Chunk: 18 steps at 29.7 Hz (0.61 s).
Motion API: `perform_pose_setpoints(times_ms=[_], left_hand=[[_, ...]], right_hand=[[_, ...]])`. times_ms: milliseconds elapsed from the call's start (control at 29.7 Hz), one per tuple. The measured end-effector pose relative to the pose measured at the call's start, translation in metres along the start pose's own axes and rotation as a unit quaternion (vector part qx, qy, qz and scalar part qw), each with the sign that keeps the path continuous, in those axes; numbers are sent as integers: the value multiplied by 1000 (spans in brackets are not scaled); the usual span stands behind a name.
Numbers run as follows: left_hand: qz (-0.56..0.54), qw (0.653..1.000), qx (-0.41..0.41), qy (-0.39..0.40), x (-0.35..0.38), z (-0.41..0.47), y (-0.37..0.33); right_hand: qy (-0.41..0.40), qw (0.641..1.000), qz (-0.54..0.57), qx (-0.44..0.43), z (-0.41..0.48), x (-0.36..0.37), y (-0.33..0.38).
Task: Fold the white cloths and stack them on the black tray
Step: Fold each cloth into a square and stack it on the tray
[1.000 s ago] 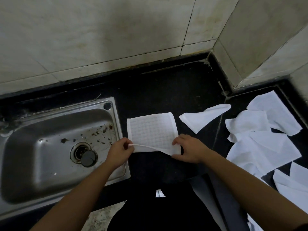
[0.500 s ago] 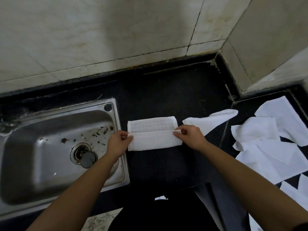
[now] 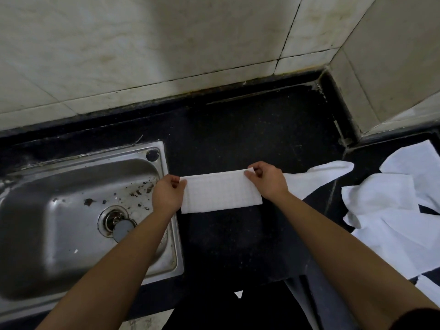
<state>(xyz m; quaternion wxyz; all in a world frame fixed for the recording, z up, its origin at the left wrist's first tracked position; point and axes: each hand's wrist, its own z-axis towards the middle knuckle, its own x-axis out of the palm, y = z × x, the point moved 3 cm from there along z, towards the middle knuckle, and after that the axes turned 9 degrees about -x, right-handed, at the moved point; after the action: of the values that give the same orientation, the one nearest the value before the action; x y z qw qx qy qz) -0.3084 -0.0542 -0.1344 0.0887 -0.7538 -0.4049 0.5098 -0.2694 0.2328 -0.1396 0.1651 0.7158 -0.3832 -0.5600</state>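
Observation:
A white cloth (image 3: 220, 192), folded in half into a wide strip, lies flat on the black counter (image 3: 238, 139) just right of the sink. My left hand (image 3: 167, 192) pinches its far left corner. My right hand (image 3: 267, 181) pinches its far right corner. Another white cloth (image 3: 316, 177) lies spread behind my right hand. Several loose white cloths (image 3: 392, 210) are heaped at the right. No black tray can be told apart from the dark counter.
A steel sink (image 3: 71, 222) with a drain plug and specks of dirt fills the left. Tiled walls (image 3: 166, 44) close off the back and the right corner. Dark clothing shows below the counter's front edge.
Both hands carried the cloth's near edge away from me and laid it on the far edge, folding the square in half. The hands now sit at the far corners.

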Motion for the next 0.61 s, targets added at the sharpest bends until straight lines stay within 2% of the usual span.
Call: perform_pose_setpoints(times_ms=[101,168,202,269,336,437,505,605], left_hand=[[11,999,39,-18,0,0,4],[63,988,137,-45,-3,-4,8],[114,969,208,-63,-3,-8,9],[214,911,345,-79,-3,-18,13],[304,851,426,-38,4,-27,15],[405,791,458,36,18,-31,22],[434,784,440,61,24,-25,29],[461,782,412,78,26,-15,34]], right_hand=[[6,998,-56,-22,-1,3,3],[-26,985,-143,-90,-9,1,5],[-42,968,-199,-146,-15,1,6],[-51,923,-273,-268,-28,5,9],[-5,894,-295,-339,-38,13,14],[136,867,-348,-331,-44,34,18],[175,856,-378,-308,-42,45,10],[176,847,-401,-300,-38,48,-1]])
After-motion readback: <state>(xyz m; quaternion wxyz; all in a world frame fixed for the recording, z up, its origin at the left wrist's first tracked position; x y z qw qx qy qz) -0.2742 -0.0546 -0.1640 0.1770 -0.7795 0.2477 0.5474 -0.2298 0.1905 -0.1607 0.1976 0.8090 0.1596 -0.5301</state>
